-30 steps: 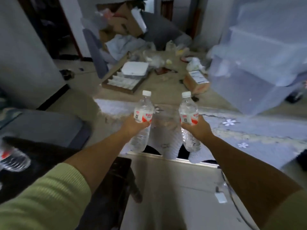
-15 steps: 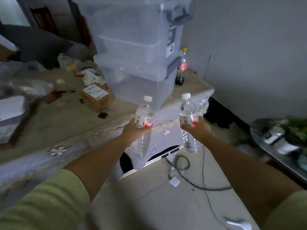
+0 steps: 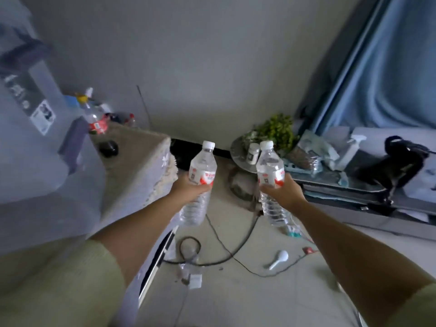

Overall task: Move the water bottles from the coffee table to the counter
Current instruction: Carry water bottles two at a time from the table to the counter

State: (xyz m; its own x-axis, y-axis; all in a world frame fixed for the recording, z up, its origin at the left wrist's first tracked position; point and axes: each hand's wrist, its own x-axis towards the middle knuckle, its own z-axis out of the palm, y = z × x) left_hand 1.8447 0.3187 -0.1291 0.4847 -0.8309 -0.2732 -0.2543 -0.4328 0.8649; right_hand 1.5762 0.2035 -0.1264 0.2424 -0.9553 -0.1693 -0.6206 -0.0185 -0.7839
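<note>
two water bottles, one per hand, both carried upright out in front at about the same height, apart from each other and over bare floor. left bottle point(image 3: 200, 182) gripped round its middle just under the red-and-white label by the left hand point(image 3: 188, 188), fingers wrapped. right bottle point(image 3: 271, 182) held the same way by the right hand point(image 3: 283, 197). white caps on, both look full. mid-body grip with caps up likely keeps them steady while walking, and ready to stand straight down on a surface.

neither bottle rests on anything yet; the carry looks mid-way. which surface is the counter i cannot tell.

outward: cloth-covered table point(image 3: 139, 166) close on the left with stacked clear bins point(image 3: 40, 138) and a soda bottle point(image 3: 95, 119). ahead right, a low glass-topped surface point(image 3: 354, 185) crowded with a green plant point(image 3: 276, 131), a small white jar point(image 3: 253, 153), packets, a black object.

in the way underfoot: black cable point(image 3: 236, 251) looping across the floor, a white plug block point(image 3: 195, 280), a white spoon-like piece point(image 3: 279, 258). trip risk, i judge.
</note>
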